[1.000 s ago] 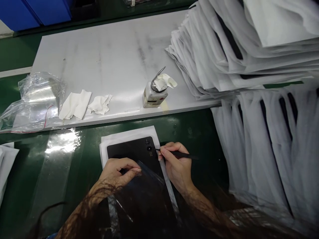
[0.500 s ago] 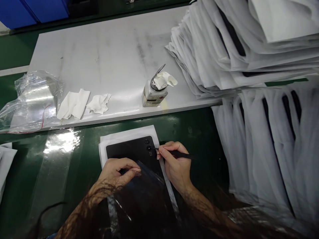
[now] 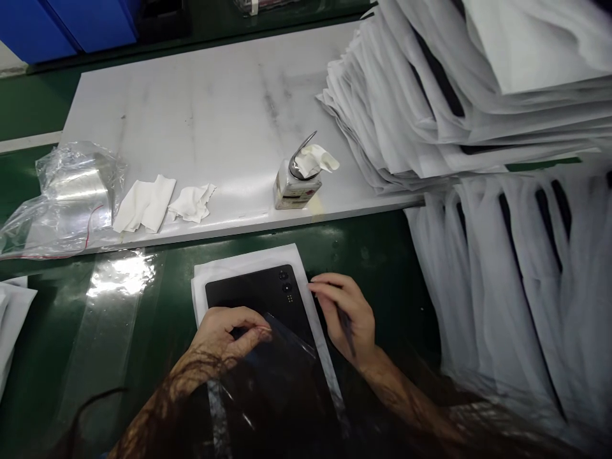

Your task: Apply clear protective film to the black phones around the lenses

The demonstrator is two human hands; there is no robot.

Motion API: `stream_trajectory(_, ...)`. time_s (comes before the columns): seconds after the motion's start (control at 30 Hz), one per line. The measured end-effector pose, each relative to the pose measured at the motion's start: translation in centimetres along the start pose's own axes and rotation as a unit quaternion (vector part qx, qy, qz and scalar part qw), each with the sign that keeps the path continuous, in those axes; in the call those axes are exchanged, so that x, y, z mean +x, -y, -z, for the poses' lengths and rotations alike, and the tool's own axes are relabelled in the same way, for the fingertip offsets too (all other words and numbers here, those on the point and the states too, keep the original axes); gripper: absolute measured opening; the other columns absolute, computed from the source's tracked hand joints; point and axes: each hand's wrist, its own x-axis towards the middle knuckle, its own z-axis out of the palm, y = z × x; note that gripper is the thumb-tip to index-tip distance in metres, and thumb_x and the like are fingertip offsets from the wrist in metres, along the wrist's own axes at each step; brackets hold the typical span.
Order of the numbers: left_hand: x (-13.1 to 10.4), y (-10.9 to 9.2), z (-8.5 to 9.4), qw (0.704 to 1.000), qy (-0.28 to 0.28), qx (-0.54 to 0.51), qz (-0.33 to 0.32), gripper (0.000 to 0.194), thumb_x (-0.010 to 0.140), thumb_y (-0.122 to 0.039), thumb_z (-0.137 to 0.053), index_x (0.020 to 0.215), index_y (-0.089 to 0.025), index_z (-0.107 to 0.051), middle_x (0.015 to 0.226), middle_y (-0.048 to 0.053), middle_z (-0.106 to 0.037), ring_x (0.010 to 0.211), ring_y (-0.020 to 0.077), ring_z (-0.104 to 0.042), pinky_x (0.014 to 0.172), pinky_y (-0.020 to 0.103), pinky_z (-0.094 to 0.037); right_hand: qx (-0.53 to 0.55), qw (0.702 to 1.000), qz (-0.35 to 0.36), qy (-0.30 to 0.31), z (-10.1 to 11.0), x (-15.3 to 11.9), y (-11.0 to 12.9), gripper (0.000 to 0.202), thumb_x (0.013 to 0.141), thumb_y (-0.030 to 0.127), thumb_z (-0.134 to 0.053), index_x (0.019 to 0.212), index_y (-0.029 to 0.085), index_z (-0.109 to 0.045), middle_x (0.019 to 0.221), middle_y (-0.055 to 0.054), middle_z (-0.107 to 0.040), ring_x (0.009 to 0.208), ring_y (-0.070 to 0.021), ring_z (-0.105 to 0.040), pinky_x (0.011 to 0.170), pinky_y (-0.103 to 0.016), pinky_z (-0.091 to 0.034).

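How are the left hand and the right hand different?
The left hand pinches a clear film, while the right hand holds a thin dark tool. The left hand is over the black tablet; the right hand is beside it. Both hands are bare.

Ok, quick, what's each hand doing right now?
Left hand: closed, pinching the clear, thin plastic film.
Right hand: closed, holding a slim, dark, stick-like tool.
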Motion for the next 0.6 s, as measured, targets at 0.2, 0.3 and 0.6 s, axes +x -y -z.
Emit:
stream_trajectory(0.2,0.1,-0.1,-0.3,1.000,-0.011,0.003,-0.009,0.013,0.071,-0.014,-0.069,0.070,-0.026,-0.073,0.061,-0.004,-0.078,0.055,0.0186,-0.074,0.051,0.016,-0.057,-0.135,0.959,0.158,0.191,2.3,1.3,-0.8,0.046,0.116,0.020,-0.076,0.135,0.052,-0.103,0.111,-0.007,-0.095,0.090,-0.0319,-0.087,0.070,-0.047,-0.070)
stream_trajectory(0.3,0.2,-0.2,-0.2,1.000,-0.009,0.004,-0.020,0.011,0.071,-0.016,-0.069,0.070,-0.026,-0.074,0.062,-0.004,-0.078,0.055,0.0180,-0.074,0.053,0.016,-0.058,-0.142,0.949,0.191,0.206,1.9,1.9,-0.8,0.059,0.117,0.014,-0.074,0.150,0.056,-0.097,0.113,-0.006,-0.095,0.090,-0.0296,-0.085,0.072,-0.044,-0.068)
stream_trajectory(0.6,0.1,-0.1,-0.1,1.000,0.000,-0.002,-0.025,0.013,0.072,-0.014,-0.066,0.070,-0.024,-0.074,0.063,-0.001,-0.078,0.055,0.0193,-0.074,0.054,0.018,-0.058,-0.226,0.923,0.282,0.134,0.4,2.5,-2.0,0.053,0.117,0.007,-0.079,0.144,0.047,-0.099,0.098,0.000,-0.084,0.082,-0.0221,-0.075,0.073,-0.037,-0.055)
